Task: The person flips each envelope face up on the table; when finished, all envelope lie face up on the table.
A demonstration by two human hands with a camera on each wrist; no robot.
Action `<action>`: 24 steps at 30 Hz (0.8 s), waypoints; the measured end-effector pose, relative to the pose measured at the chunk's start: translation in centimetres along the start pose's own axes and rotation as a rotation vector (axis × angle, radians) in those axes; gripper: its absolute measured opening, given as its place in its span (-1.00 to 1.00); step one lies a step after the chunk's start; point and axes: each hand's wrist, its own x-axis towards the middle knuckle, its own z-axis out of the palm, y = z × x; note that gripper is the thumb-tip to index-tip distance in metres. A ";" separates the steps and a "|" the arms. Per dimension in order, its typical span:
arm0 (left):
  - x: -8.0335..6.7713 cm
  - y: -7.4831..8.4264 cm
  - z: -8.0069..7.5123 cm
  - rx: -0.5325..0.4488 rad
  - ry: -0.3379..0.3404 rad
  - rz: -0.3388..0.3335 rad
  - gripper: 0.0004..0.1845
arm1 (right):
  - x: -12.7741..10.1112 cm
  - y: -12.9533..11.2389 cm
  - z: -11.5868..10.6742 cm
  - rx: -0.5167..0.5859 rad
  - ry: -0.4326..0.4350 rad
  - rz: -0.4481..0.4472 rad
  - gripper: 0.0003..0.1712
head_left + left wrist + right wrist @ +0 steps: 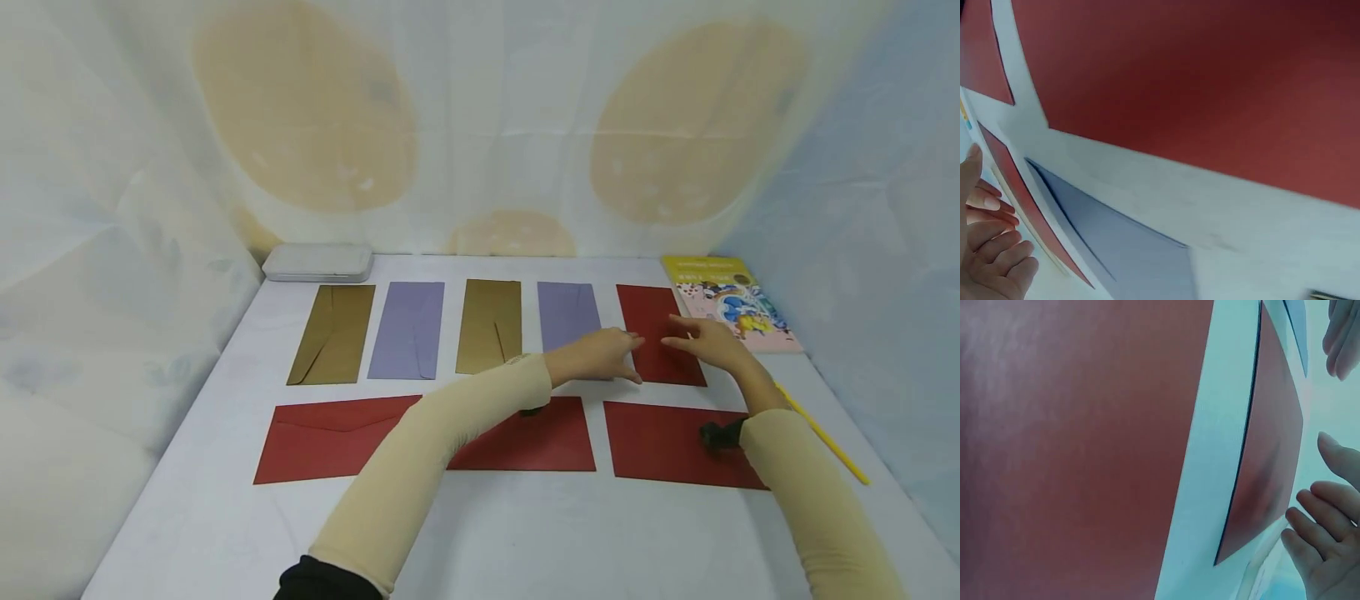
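Subject: upright red envelope (660, 333), last of the far row, at about 1 o'clock on the white table (225, 533).
Long axis: runs 12 to 6 o'clock, away from the person.
Left hand (596, 354): at the envelope's 9 o'clock edge, fingers straight and close together, tips at its lower left; contact likely, not certain.
Right hand (708, 342): at its 3 o'clock edge, fingers spread and relaxed over the paper, gripping nothing.
Nearer hand: neither; they flank it, the envelope between the fingertips.
Neighbours: lilac envelope (567, 317) just beside at 9 o'clock; picture book (723, 304) just beside at 3 o'clock.
Writing: yellow book cover carries print, too small to read.
Near row: three red envelopes lying crosswise.
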 end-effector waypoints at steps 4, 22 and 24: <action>1.1 0.9 -0.1 0.075 -0.034 -0.040 -0.11 | -0.2 0.2 -0.3 -0.002 -0.005 0.009 -0.10; 1.0 2.0 1.5 0.131 -0.002 -0.096 -0.33 | -0.4 0.5 0.2 0.068 0.019 0.067 -0.11; 0.9 2.0 1.4 0.135 0.011 -0.084 -0.39 | -0.5 0.6 0.1 0.118 0.028 0.092 -0.10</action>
